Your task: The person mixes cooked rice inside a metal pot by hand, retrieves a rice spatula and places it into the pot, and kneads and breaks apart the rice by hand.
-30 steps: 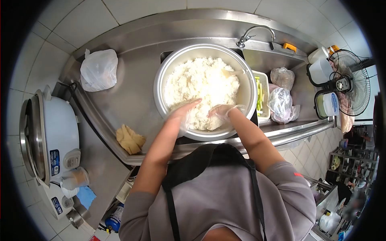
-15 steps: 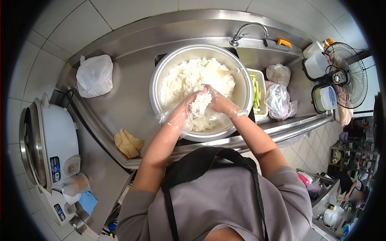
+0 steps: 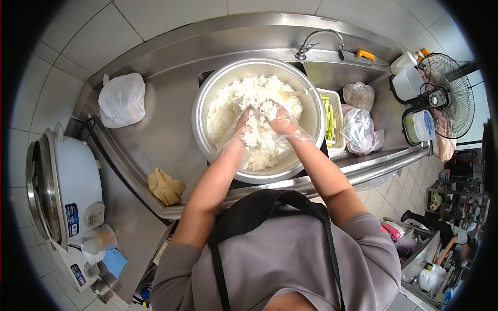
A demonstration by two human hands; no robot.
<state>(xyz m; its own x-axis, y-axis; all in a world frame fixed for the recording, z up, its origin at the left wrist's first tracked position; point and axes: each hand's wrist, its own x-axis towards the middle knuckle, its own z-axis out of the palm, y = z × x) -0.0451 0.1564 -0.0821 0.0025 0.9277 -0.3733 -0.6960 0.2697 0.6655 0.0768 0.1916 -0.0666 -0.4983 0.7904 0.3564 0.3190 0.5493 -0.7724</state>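
A large round metal pot (image 3: 202,150) of cooked white rice (image 3: 223,111) stands in front of me. Both my hands are inside it, in clear loose plastic gloves. My left hand (image 3: 240,127) is curled around rice from the left, its fingertips partly buried. From the right, my right hand (image 3: 282,124) cups rice, with clumps over its fingers. Between the two hands lies a loose heap of rice. A pale paddle (image 3: 296,93) rests in the rice at the pot's upper right, touched by neither hand.
Right of the pot sit a basket of cut green stalks (image 3: 338,141) and plastic bags (image 3: 359,130) in the sink, below a faucet (image 3: 322,33). At left are a white bag (image 3: 122,99), a tan cloth (image 3: 165,186) and a rice cooker (image 3: 78,176). Another person (image 3: 450,236) works far right.
My hands have moved apart slightly, and the compact clump between them is now a looser, wider heap of rice. At far right, the other person has shifted.
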